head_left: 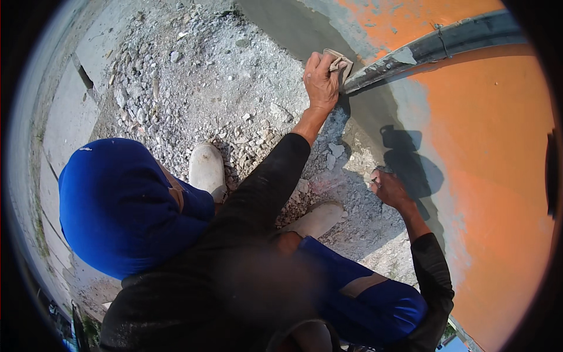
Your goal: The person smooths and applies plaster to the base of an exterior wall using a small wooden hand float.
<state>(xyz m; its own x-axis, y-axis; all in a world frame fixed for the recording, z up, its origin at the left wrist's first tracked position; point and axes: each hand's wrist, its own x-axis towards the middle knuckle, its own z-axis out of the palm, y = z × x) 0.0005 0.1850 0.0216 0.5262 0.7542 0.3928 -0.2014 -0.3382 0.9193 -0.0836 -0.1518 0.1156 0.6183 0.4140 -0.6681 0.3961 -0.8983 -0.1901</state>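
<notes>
My left hand (321, 82) is closed around a small cement-smeared float (349, 63) at the wet grey mortar band (287, 26) along the foot of the orange wall (487, 135). It sits beside the lower end of a long dark pipe or strip (440, 41) that crosses the wall diagonally. Lower right, my right hand (390, 190) is closed on a small greyish tool (381, 172), probably a trowel, low by the mortar. Its blade is hard to make out, and dark shadows fall on the mortar beside it.
Grey rubble and powder (152, 76) cover the ground along the wall. My two white boots (205, 167) stand in it below blue trousers (129, 211). Concrete paving (70, 135) lies at the left. A dark object (550, 173) shows at the far right rim.
</notes>
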